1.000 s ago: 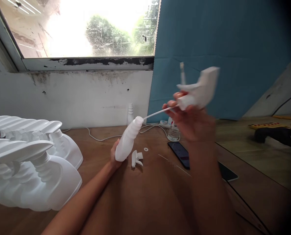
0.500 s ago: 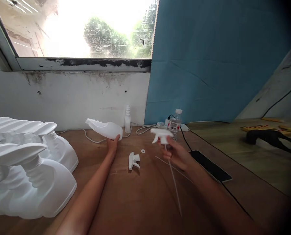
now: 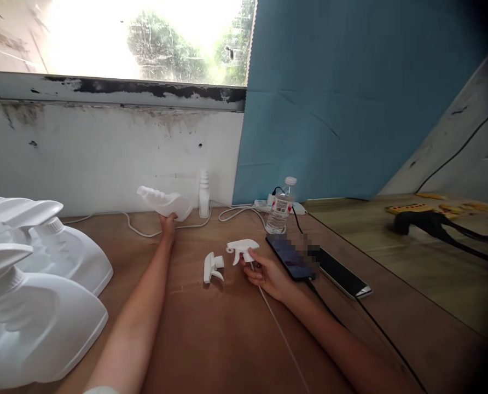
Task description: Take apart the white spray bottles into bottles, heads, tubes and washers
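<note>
My left hand (image 3: 169,225) is closed round the base end of a white plastic spray bottle (image 3: 162,201), which lies tilted with its open ribbed neck up to the left. In my right hand (image 3: 266,273) is a white trigger sprayer head (image 3: 246,246), its nozzle facing left. A long thin dip tube (image 3: 279,325) hangs from it toward the table's front. Just left of that, a second trigger sprayer head (image 3: 210,267) lies on the brown table. A slim white bottle (image 3: 204,197) stands upright by the wall, behind my hands.
Several white spray bottles with heads (image 3: 51,323) stand in rows at the left. A clear water bottle (image 3: 282,210) stands at the back. Two phones, one lit (image 3: 291,260) and one dark (image 3: 346,276), lie right of my right hand. A white cable (image 3: 141,232) runs along the wall.
My right hand has lowered the sprayer head leftward, close to the one lying down; the small white ring there no longer shows. The left-hand bottle has turned. A lit phone now shows.
</note>
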The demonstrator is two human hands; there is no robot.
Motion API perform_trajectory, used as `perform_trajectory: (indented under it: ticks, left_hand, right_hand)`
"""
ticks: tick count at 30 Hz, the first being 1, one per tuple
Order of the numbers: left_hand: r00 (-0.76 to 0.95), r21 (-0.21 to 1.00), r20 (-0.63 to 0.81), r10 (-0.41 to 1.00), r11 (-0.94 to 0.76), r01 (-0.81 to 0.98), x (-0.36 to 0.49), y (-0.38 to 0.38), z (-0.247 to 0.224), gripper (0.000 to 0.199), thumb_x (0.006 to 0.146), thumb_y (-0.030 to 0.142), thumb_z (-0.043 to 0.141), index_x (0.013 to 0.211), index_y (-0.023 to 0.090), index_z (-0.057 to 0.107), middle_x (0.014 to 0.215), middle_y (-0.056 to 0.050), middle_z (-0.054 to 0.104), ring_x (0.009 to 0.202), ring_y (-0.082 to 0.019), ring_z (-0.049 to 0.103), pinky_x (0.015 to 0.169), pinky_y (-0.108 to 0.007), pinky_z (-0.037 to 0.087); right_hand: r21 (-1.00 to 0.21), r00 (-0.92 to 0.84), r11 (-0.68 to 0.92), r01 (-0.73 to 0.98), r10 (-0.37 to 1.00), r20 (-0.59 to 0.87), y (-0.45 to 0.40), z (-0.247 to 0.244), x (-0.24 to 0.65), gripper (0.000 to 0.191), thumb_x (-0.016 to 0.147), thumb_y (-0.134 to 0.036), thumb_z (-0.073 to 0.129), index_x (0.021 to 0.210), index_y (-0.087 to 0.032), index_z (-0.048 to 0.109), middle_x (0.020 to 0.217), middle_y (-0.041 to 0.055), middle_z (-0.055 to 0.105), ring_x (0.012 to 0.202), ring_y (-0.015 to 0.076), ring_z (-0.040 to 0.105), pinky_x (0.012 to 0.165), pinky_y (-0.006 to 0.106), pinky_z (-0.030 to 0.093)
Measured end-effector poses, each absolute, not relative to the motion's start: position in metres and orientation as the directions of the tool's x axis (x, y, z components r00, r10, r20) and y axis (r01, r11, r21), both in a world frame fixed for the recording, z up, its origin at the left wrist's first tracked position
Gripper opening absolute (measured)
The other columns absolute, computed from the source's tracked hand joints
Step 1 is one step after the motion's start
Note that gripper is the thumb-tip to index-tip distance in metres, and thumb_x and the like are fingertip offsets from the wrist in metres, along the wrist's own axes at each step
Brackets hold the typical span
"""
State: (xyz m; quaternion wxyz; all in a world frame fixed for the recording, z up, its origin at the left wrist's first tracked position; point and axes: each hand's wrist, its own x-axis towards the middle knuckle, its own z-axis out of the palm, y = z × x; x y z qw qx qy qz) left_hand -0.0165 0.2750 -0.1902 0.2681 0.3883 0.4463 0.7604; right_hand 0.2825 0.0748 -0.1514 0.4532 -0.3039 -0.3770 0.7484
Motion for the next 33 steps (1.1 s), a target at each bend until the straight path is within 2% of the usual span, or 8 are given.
perform_trajectory:
  ticks: [7, 14, 19, 21, 24, 27, 30, 33]
  left_hand:
    - [-0.485, 0.918, 0.365, 0.795, -0.394, 0.046, -0.028, 0.302, -0.189, 0.034, 0.091, 0.033, 0.056, 0.12, 0.014, 0.055, 0.119, -0.01, 0.058, 0.102, -0.022, 0.06, 0.086, -0.043, 0.053]
    - [-0.336, 0.886, 0.46, 0.822, -0.402, 0.23, -0.022, 0.309, -0.192, 0.033, 0.091, 0.033, 0.056, 0.118, 0.014, 0.056, 0.117, -0.01, 0.059, 0.1, -0.021, 0.061, 0.085, -0.042, 0.053]
    - [-0.318, 0.846, 0.503, 0.803, -0.383, 0.372, -0.02, 0.313, -0.191, 0.033, 0.09, 0.032, 0.057, 0.118, 0.014, 0.056, 0.117, -0.01, 0.059, 0.102, -0.022, 0.06, 0.087, -0.044, 0.051]
    - [-0.334, 0.818, 0.536, 0.775, -0.38, 0.432, -0.018, 0.313, -0.19, 0.039, 0.085, 0.024, 0.061, 0.122, 0.015, 0.053, 0.118, -0.011, 0.058, 0.106, -0.025, 0.057, 0.094, -0.048, 0.046]
    - [-0.334, 0.768, 0.594, 0.732, -0.391, 0.508, -0.015, 0.309, -0.189, 0.062, 0.07, 0.007, 0.062, 0.13, 0.014, 0.048, 0.122, -0.016, 0.054, 0.115, -0.031, 0.05, 0.104, -0.051, 0.037]
    - [-0.306, 0.719, 0.644, 0.701, -0.418, 0.555, -0.01, 0.302, -0.187, 0.072, 0.064, 0.004, 0.059, 0.134, 0.014, 0.044, 0.127, -0.017, 0.05, 0.12, -0.033, 0.044, 0.108, -0.051, 0.031]
    - [-0.271, 0.699, 0.66, 0.701, -0.439, 0.564, -0.004, 0.295, -0.187, 0.063, 0.071, 0.01, 0.056, 0.133, 0.013, 0.044, 0.124, -0.017, 0.05, 0.109, -0.029, 0.052, 0.101, -0.047, 0.04]
    - [-0.227, 0.7, 0.651, 0.725, -0.457, 0.549, 0.002, 0.292, -0.188, 0.05, 0.083, 0.022, 0.052, 0.132, 0.013, 0.045, 0.12, -0.017, 0.053, 0.094, -0.023, 0.058, 0.085, -0.04, 0.05]
  right_hand:
    - [-0.856, -0.42, -0.294, -0.426, 0.902, -0.101, 0.074, -0.15, 0.281, 0.029, 0.08, -0.042, 0.068, 0.082, -0.015, 0.06, 0.077, -0.0004, 0.055, 0.043, 0.0006, 0.021, 0.036, 0.016, 0.01]
    - [-0.874, -0.422, -0.274, -0.401, 0.902, -0.089, 0.075, -0.152, 0.279, 0.03, 0.081, -0.043, 0.067, 0.082, -0.014, 0.06, 0.078, -0.0004, 0.055, 0.043, 0.0001, 0.023, 0.037, 0.017, 0.009]
    - [-0.889, -0.419, -0.272, -0.368, 0.902, -0.103, 0.074, -0.152, 0.277, 0.032, 0.08, -0.045, 0.068, 0.081, -0.014, 0.059, 0.07, -0.0017, 0.052, 0.043, 0.0012, 0.022, 0.037, 0.018, 0.008]
    - [-0.89, -0.412, -0.268, -0.367, 0.905, -0.103, 0.074, -0.151, 0.277, 0.031, 0.079, -0.045, 0.068, 0.08, -0.015, 0.059, 0.07, -0.0016, 0.053, 0.043, 0.0014, 0.021, 0.037, 0.018, 0.009]
    - [-0.891, -0.413, -0.269, -0.365, 0.905, -0.103, 0.074, -0.151, 0.277, 0.031, 0.079, -0.044, 0.069, 0.079, -0.015, 0.058, 0.071, -0.0017, 0.054, 0.043, 0.0015, 0.02, 0.037, 0.019, 0.009]
    - [-0.894, -0.42, -0.273, -0.356, 0.901, -0.107, 0.074, -0.15, 0.276, 0.032, 0.078, -0.045, 0.069, 0.078, -0.015, 0.058, 0.067, -0.0027, 0.051, 0.042, 0.0018, 0.019, 0.037, 0.019, 0.008]
    - [-0.894, -0.415, -0.275, -0.353, 0.903, -0.114, 0.073, -0.149, 0.276, 0.033, 0.078, -0.046, 0.069, 0.078, -0.015, 0.058, 0.066, -0.0023, 0.05, 0.043, 0.0019, 0.02, 0.037, 0.019, 0.008]
    - [-0.868, -0.41, -0.303, -0.393, 0.903, -0.129, 0.072, -0.149, 0.278, 0.031, 0.077, -0.043, 0.071, 0.083, -0.015, 0.059, 0.072, 0.0009, 0.054, 0.046, 0.0029, 0.029, 0.04, 0.018, 0.015]
